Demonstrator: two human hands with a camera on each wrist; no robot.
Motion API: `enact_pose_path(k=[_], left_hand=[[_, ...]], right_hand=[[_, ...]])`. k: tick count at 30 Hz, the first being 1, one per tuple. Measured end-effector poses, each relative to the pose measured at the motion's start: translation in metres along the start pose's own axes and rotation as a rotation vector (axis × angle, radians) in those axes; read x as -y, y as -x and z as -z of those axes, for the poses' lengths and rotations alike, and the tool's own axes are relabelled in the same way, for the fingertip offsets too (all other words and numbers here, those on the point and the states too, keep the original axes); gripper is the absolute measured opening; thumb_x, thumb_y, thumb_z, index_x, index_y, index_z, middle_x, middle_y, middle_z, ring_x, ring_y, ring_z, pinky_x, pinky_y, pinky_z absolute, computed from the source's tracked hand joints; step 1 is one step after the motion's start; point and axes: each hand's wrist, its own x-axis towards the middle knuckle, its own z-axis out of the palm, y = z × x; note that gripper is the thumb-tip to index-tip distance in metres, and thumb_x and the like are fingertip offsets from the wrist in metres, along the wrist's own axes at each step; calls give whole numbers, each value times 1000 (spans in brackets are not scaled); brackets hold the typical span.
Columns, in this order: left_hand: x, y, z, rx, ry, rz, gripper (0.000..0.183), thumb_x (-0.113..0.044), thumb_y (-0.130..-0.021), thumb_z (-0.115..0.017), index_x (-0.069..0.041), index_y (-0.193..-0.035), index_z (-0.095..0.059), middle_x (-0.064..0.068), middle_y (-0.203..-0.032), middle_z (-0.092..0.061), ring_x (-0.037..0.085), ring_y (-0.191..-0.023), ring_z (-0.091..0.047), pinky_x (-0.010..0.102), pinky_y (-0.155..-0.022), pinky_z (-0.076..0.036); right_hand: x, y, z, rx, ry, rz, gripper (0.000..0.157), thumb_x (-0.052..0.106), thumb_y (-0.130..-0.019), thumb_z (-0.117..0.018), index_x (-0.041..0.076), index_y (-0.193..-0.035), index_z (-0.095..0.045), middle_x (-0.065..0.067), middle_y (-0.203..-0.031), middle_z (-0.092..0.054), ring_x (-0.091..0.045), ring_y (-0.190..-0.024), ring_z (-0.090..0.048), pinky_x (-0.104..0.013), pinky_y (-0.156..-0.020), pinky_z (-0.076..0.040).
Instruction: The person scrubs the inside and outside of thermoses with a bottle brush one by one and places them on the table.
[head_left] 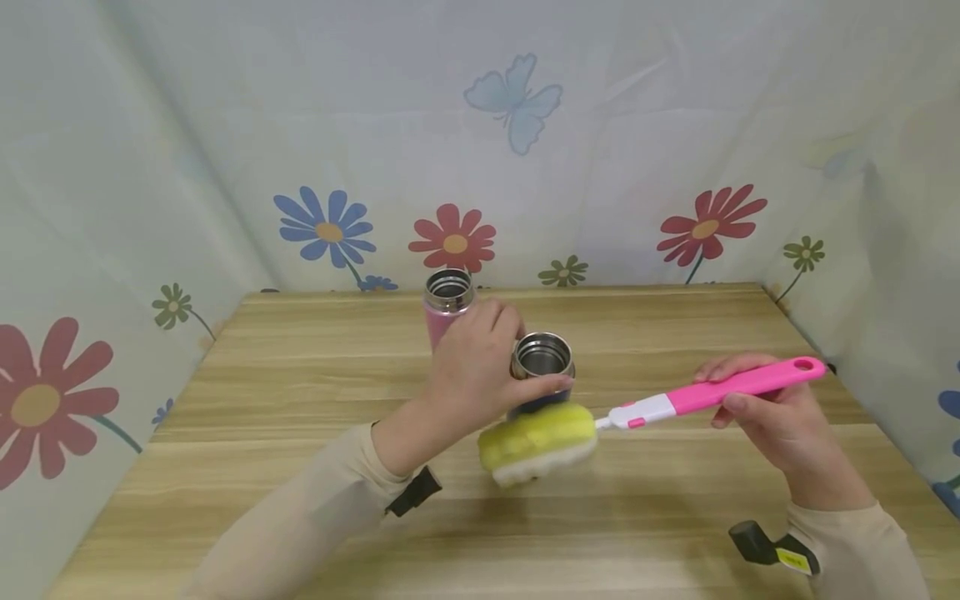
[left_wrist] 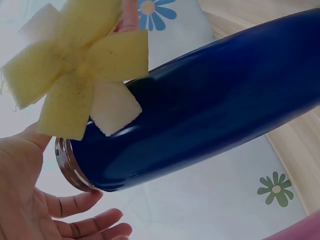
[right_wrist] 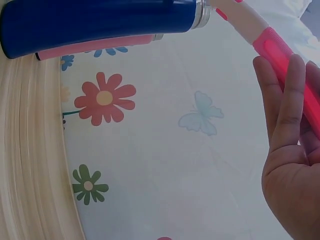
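A dark blue bottle (left_wrist: 215, 95) with a steel mouth stands uncapped on the table. My left hand (head_left: 476, 367) grips it at the neck, thumb on the near side of the rim and fingers round the far side. In my right hand (head_left: 787, 433) is a sponge bottle brush, held by its pink handle (head_left: 750, 385) between thumb and fingers. Its yellow and white sponge head (head_left: 542, 440) hangs in front of the blue bottle, below mouth height, and hides part of the bottle's side.
A pink bottle (head_left: 438, 323) with an open steel mouth stands behind my left hand, left of the blue bottle. The wood-grain table (head_left: 300, 367) ends at a pale curtain (head_left: 600, 183) printed with flowers and a butterfly.
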Motion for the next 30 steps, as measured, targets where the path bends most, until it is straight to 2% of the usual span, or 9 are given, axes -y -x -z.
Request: enact_pose_path(k=[7,13,19,24,30], left_hand=[[5,1,4,45,31,-35,59,-62,-71,-74,-9,-93,-58,3,-94,-58,17,-89,-55,30,-79,-52],[8,1,6,75,61,-34,57,-61,-73,-73,-10,-94,-59,2,-97,-59,17,-92,-57,31,-81,-53],[9,3,7,74,82,-30,56,-60,-73,-74,-9,-93,-59,3,-97,-59,18,-92,-57,32,-81,-53],[9,4,6,62,98,-35,56,-57,-72,-76,-9,-94,-60,3,-98,-58,18,-91,-57,31,-79,-53],[11,7,2,50,126,-37,57,-56,-72,-77,-8,-98,-61,4,-99,-60,17,-92,-58,30,-79,-54]], right_hand=[[-2,1,1,-3,8,-14,28,-21,-90,-42,-17,-113,-58,-22,-116,-65,-25,-103,-66,-26,-74,-59],[-7,4,4,-14,101,-89,32,-23,-88,-43,-12,-112,-61,-18,-115,-66,-22,-98,-67,-26,-71,-59],[-13,6,6,-48,227,-191,39,-26,-85,-46,-3,-110,-66,-10,-110,-70,-17,-93,-69,-26,-64,-59],[-17,8,9,-42,242,-211,40,-29,-82,-45,-6,-109,-64,-12,-108,-70,-17,-90,-70,-27,-62,-59],[-16,8,10,-58,314,-285,39,-27,-84,-44,-3,-108,-63,-7,-108,-70,-13,-91,-70,-25,-62,-59]])
